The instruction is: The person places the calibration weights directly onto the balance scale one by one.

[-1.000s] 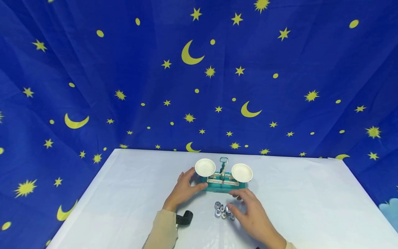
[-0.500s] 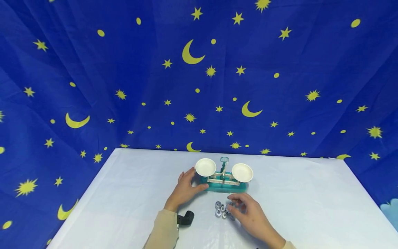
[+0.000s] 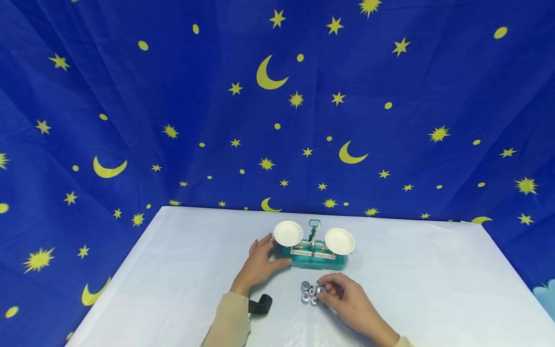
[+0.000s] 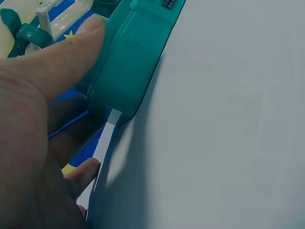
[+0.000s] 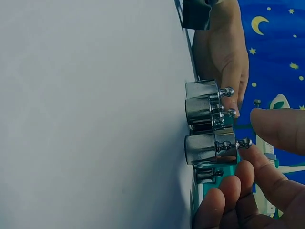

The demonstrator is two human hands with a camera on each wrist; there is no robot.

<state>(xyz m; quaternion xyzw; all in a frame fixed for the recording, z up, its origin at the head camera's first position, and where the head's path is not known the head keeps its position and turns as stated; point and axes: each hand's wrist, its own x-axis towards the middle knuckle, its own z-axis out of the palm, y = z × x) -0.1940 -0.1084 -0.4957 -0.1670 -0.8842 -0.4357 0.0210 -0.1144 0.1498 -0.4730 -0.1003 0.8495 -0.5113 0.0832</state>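
A teal balance scale point(image 3: 316, 263) with two white pans stands near the middle of the table. My left hand point(image 3: 257, 266) holds its left end: the thumb lies over the teal base point(image 4: 126, 62) and the other fingers reach round behind. In front of the scale, several shiny metal weights point(image 3: 305, 298) with small knobs stand in a tight cluster. My right hand point(image 3: 353, 301) is at the cluster's right side, its index fingertip right at the knob of one weight point(image 5: 226, 136). The right thumb point(image 5: 279, 129) stays apart from that knob, and the other fingers are bent beside the weights.
A white cloth covers the table point(image 3: 173, 279). A blue curtain point(image 3: 208, 111) with yellow moons and stars hangs behind and at the sides. A black device point(image 3: 261, 305) sits at my left wrist, over the table.
My right fingers have come down and nearer to me, with the index finger lowering to the weights and the gap to the thumb narrowing. The left hand stays on the scale.
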